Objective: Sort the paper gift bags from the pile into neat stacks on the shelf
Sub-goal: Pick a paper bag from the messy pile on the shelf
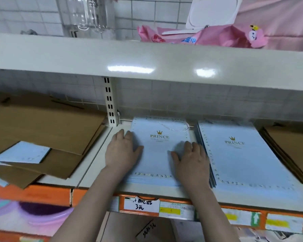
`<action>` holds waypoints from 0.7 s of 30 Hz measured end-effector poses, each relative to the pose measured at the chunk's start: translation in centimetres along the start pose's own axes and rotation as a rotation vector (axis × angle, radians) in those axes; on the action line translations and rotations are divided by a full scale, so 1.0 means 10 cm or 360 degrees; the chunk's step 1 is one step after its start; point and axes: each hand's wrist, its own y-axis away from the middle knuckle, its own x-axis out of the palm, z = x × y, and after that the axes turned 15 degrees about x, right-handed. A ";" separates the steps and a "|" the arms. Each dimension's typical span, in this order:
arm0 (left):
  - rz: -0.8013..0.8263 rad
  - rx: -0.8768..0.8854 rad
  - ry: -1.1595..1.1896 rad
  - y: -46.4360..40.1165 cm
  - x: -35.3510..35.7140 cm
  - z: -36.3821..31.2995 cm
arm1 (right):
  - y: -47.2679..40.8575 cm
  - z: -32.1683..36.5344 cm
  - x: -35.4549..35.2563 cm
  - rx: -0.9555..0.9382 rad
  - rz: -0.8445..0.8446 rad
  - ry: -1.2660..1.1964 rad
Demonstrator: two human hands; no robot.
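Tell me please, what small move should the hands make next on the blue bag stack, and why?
Probably square the stack: both hands lie flat on the left blue PRINCE stack, whose front edges look fanned out, unlike the neater right stack. Sliding the palms in to press the sides should align them. After that, the loose blue bag on the brown pile still waits.

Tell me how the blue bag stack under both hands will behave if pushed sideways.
The blue stack would probably shear, since its front edges already fan out. The glossy bags look slippery on each other. With the left hand and right hand flat on both sides, it should slide as one.
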 end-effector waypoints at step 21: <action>-0.0565 -0.0576 -0.0472 1.53 -1.48 2.87 | 1.19 2.70 0.49 -0.0628 0.0085 -0.0328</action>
